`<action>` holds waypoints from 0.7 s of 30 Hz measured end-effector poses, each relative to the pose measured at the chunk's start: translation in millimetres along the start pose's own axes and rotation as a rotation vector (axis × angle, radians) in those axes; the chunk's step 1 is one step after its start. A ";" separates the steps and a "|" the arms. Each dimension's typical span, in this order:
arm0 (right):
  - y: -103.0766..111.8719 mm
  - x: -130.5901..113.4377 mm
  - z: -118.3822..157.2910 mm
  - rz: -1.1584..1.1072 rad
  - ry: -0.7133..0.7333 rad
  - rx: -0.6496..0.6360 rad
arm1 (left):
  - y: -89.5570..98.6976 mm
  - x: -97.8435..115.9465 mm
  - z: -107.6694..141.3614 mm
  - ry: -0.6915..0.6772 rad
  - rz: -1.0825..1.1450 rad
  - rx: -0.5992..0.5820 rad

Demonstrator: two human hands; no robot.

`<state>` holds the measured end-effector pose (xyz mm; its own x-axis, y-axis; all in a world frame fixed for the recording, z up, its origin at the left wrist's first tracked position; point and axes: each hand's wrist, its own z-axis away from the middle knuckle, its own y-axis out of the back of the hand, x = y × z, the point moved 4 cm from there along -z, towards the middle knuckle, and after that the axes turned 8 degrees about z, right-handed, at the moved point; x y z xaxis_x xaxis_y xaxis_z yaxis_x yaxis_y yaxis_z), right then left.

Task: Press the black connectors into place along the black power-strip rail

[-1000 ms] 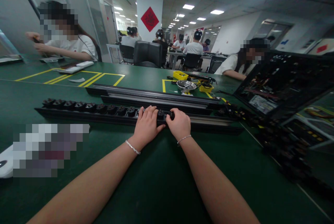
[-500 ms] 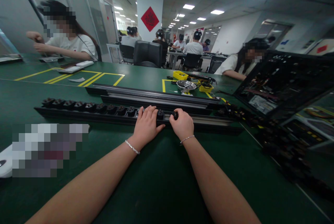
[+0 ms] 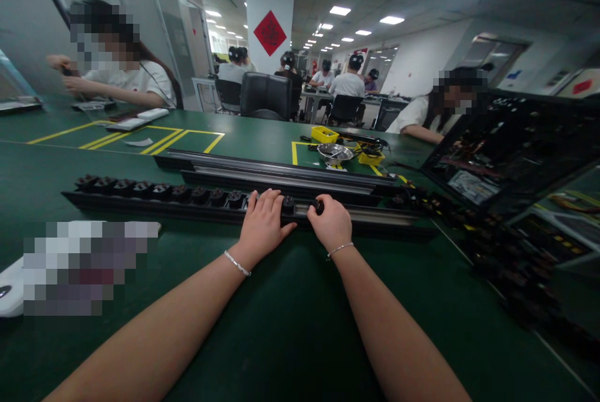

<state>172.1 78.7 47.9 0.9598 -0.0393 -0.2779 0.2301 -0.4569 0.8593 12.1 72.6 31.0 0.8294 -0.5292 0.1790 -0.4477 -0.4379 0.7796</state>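
Observation:
A long black rail (image 3: pixel 215 209) lies across the green table, with a row of black round-topped modules (image 3: pixel 160 190) along its left part. My left hand (image 3: pixel 266 219) rests over the rail with its fingers on it, covering part of the row. One module (image 3: pixel 288 204) shows just right of those fingers. Further right, my right hand (image 3: pixel 332 221) pinches a small black module (image 3: pixel 319 207) between thumb and forefinger, at the rail's bare channel. The channel's pale inside (image 3: pixel 387 217) shows on the right.
Beyond lie two more black rails (image 3: pixel 281 170), a metal bowl (image 3: pixel 335 152) and a yellow bin (image 3: pixel 324 134). Dark loose parts (image 3: pixel 497 277) and an upright open black case (image 3: pixel 515 145) stand at right. A pixelated white object (image 3: pixel 60 267) lies at left. People sit across the table.
My right hand has shifted slightly to the right along the rail, with the small black module still in its fingers. My left hand has hardly moved.

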 end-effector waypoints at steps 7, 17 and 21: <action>-1.2 3.3 -0.6 -0.013 -0.002 -0.001 | 0.3 0.4 -0.2 0.005 -0.002 -0.004; 1.0 7.8 -2.5 0.016 -0.084 0.006 | -1.3 0.4 -0.2 0.006 -0.022 -0.005; 1.0 8.1 -3.9 0.047 -0.123 -0.027 | -1.7 0.3 0.0 0.003 -0.027 0.003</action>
<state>180.7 81.4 48.2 0.9431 -0.1692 -0.2863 0.1914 -0.4280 0.8833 13.1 73.2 29.7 0.8425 -0.5146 0.1595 -0.4256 -0.4541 0.7828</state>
